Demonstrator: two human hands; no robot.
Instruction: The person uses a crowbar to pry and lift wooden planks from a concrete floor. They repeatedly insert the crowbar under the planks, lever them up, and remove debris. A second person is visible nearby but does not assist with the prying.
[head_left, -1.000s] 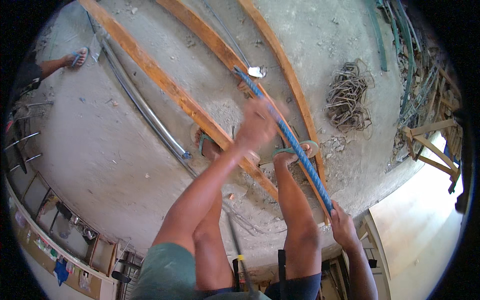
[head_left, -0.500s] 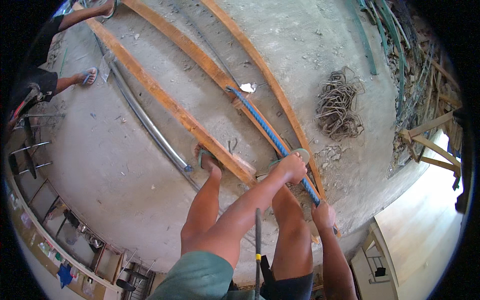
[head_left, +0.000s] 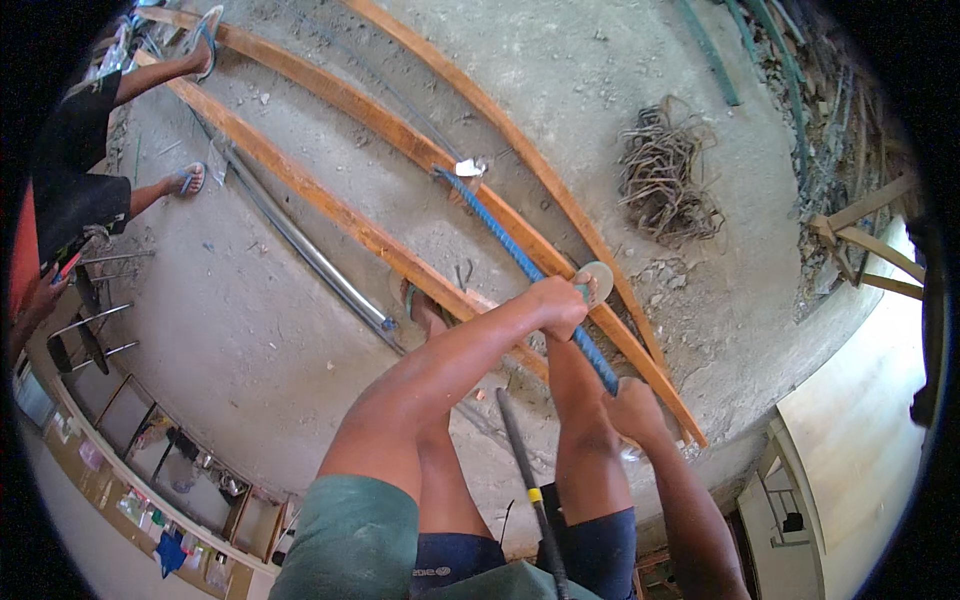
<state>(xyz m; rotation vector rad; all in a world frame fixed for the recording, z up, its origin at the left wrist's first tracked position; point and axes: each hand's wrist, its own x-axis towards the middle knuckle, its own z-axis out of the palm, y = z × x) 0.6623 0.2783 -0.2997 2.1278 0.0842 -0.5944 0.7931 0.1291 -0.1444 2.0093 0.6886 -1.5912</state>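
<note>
A long blue bar (head_left: 498,228) with a ribbed, spiral surface runs slantwise in front of me. Its far tip rests by the middle wooden plank (head_left: 360,110), next to a crumpled white scrap (head_left: 469,168). My left hand (head_left: 562,305) is closed round the bar, above my sandalled foot (head_left: 596,284). Lower down, my right hand (head_left: 632,408) grips its near end, with the fingers wrapped tight. Between the hands the bar lies left of the plank's near part. The end inside my right hand is hidden.
More planks lie on either side, a left plank (head_left: 300,178) and a right plank (head_left: 520,140). Metal pipes (head_left: 318,262) lie further left. Tangled wire (head_left: 665,175) sits at right, near a rubble heap (head_left: 850,110). Another person's foot (head_left: 185,180) stands at left. A pale board (head_left: 850,430) is at lower right.
The bar's near end and both my hands have shifted left relative to the middle plank; its far tip stays by the white scrap. Both hands keep their grip. The whole view has shifted slightly.
</note>
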